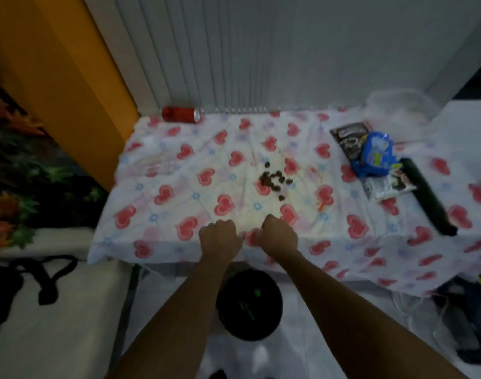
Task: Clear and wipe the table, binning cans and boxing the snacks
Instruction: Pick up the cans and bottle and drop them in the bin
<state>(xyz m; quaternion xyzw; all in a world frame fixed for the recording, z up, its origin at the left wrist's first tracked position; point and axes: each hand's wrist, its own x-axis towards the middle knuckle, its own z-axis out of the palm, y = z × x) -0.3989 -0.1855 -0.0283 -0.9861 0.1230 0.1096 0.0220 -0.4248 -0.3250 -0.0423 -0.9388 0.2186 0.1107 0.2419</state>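
Note:
A table under a white cloth with red hearts [179,170] fills the middle of the view. A red can [180,114] lies on its side at the far left corner. Dark crumbs [273,180] are scattered at the centre. At the right lie a blue snack packet [377,154], a dark packet [348,138], a white packet [389,184] and a long black object [427,198]. My left hand [220,237] and my right hand [279,235] rest side by side at the table's near edge, both curled with the fingers closed; nothing shows in them.
A black round bin [248,305] with green bits inside stands on the floor below the near edge. A clear plastic bag or box [397,110] sits at the far right. An orange panel [70,64] rises at the left. Black straps [42,277] lie on a pale surface.

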